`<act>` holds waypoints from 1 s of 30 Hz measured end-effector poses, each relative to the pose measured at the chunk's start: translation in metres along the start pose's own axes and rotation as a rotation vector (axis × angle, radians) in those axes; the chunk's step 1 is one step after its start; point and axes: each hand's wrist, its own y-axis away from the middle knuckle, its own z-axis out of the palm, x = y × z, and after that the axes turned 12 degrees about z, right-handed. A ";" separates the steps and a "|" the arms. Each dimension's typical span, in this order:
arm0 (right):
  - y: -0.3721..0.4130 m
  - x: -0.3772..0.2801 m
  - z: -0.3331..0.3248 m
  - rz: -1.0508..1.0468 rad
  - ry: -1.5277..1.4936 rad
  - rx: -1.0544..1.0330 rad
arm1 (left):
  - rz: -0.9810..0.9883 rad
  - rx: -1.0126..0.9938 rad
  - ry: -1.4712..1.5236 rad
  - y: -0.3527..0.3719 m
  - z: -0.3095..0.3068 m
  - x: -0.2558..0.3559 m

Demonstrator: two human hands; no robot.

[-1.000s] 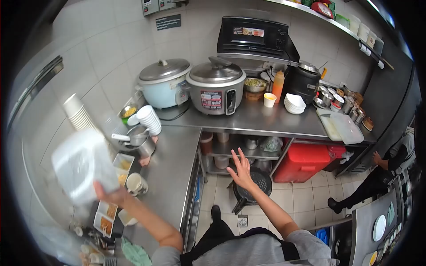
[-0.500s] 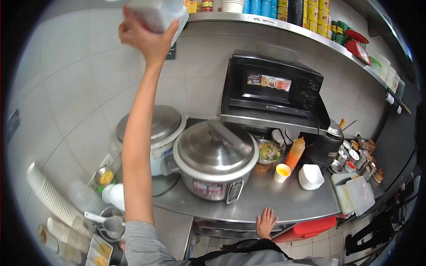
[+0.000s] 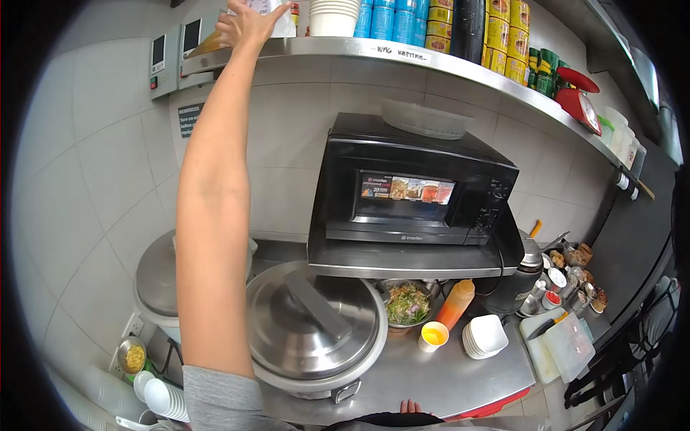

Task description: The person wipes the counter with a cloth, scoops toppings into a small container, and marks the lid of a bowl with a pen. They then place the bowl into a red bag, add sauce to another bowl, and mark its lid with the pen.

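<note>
My left hand (image 3: 246,27) is raised to the wall shelf, with its thumb on one side and its fingers on the other side of a whitish, translucent plastic container (image 3: 286,20). The top of the container is cut off by the view. White stacked tubs (image 3: 334,18) stand just right of it on the shelf (image 3: 316,47). My right hand (image 3: 410,406) rests at the front edge of the steel counter (image 3: 460,388); only its fingertips show, laid flat with nothing in them.
Below my left arm stand two large cookers, one with a steel lid (image 3: 316,323). A black microwave (image 3: 417,187) sits on a raised stand. On the counter are a bowl of shredded greens (image 3: 408,303), an orange squeeze bottle (image 3: 456,304), a yellow-filled cup (image 3: 433,335) and white bowls (image 3: 485,336).
My left hand has carried the container up to the shelf. The view has tilted upward and moved closer to the shelf. My right hand stays at the counter edge, now mostly out of view.
</note>
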 end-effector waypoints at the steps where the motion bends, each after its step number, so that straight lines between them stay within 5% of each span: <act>1: -0.002 0.000 0.002 -0.011 0.018 0.013 | -0.041 -0.049 -0.005 -0.001 0.002 0.003; 6: 0.002 0.005 0.006 -0.067 0.087 0.061 | 0.175 -0.066 -0.184 0.001 0.063 -0.030; 10: 0.006 0.013 0.011 -0.133 0.174 0.129 | 0.182 -0.257 -0.117 0.017 0.058 -0.035; 15: 0.012 0.019 0.017 -0.139 0.218 0.171 | 0.519 -0.358 -0.504 0.063 0.006 -0.023; 19: 0.014 0.009 0.011 0.004 0.021 0.069 | 0.812 -0.673 -0.622 0.156 -0.105 0.006; 23: 0.009 0.001 -0.014 0.065 -0.110 -0.118 | 0.979 -1.310 -0.327 0.279 -0.255 0.022; 25: 0.013 -0.004 -0.033 0.047 -0.018 -0.142 | 1.085 -1.375 0.010 0.355 -0.327 -0.003; 27: 0.014 0.000 -0.032 0.020 0.090 -0.080 | 0.822 -1.755 0.141 0.405 -0.423 0.008; 29: 0.018 0.002 -0.016 0.022 0.187 0.045 | 0.731 -1.797 0.212 0.461 -0.494 0.001; 30: 0.021 -0.006 -0.060 -0.034 0.192 -0.052 | 0.559 -1.755 0.283 0.486 -0.530 -0.009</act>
